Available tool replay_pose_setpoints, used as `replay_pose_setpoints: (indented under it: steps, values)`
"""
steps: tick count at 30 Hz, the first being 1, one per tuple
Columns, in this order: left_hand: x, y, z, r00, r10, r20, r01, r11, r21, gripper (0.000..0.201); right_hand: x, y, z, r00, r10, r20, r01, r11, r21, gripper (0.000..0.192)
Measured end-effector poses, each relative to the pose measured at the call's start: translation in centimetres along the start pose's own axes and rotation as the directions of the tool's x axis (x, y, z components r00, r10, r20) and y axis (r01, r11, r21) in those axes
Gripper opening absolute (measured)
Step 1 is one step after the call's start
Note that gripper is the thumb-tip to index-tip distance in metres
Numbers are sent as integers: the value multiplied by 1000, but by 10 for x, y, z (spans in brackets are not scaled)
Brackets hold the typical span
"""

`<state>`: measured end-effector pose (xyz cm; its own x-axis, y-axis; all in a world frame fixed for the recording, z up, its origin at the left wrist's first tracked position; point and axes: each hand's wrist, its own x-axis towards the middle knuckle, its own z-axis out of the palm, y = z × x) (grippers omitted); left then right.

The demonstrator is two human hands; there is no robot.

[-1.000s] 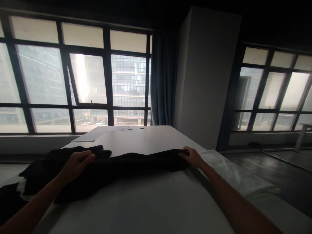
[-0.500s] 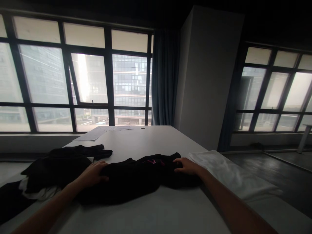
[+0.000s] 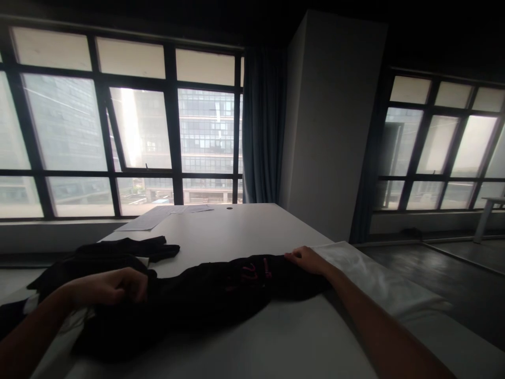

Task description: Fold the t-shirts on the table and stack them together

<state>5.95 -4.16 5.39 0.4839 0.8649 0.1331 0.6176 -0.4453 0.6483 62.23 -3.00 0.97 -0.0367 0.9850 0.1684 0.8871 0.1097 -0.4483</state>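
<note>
Both hands' grip closed on limp black garment [image 3: 213,295], pink print, smooth white table [image 3: 236,231]

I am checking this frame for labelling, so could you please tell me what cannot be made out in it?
- Head view: the left hand fingertips curl into the black garment, so its grip is hidden.
- The pink print is creased and too dim to read.
- The papers are too far to read.
- The dark clothes pile is cut off by the left edge.
- The right hand palm is hidden.
</note>
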Motion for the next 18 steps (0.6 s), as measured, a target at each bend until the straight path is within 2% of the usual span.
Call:
replay_pose_setpoints:
  steps: [2, 3, 5, 6, 7, 10, 12, 13, 15, 16, 18]
  values:
    - [3, 4, -2, 961, -71, 266, 110, 985, -133, 77, 1, 2, -2, 1000, 21, -21, -20, 998, 57, 69]
    - [7, 6, -2, 950, -103, 296, 154, 976, -154, 75, 1, 3, -3, 998, 29, -49, -27, 999, 46, 66]
    - [17, 11, 3, 980, -134, 146, 146, 987, -70, 63, 1, 4, -1, 996, 32, -86, -35, 999, -37, 53]
    - [21, 13, 8, 991, -120, 66, 120, 993, 6, 57, 0, 4, 0, 996, 17, -86, -25, 996, -82, 47]
    - [25, 14, 15, 995, -97, 32, 94, 992, 81, 54, 0, 5, 2, 998, -4, -68, -4, 994, -106, 45]
    - [31, 17, 39, 994, -25, 103, 1, 973, 232, 48, -1, 7, 8, 995, -85, 49, 87, 995, -53, 47]
    - [34, 18, 50, 988, 24, 152, -68, 954, 292, 36, 0, 8, 10, 987, -112, 119, 114, 993, -10, 39]
    - [36, 18, 52, 989, 55, 138, -97, 944, 315, 29, 0, 9, 10, 983, -117, 140, 118, 993, 5, 34]
    - [39, 17, 48, 990, 138, 37, -143, 935, 325, 21, 2, 9, 9, 979, -133, 156, 132, 991, 17, 26]
    - [40, 15, 43, 982, 179, -51, -155, 938, 309, 21, 2, 8, 7, 981, -133, 143, 133, 991, 5, 23]
    - [40, 9, 30, 937, 211, -278, -140, 957, 254, 25, 2, 6, 2, 996, -72, 59, 76, 995, -63, 20]
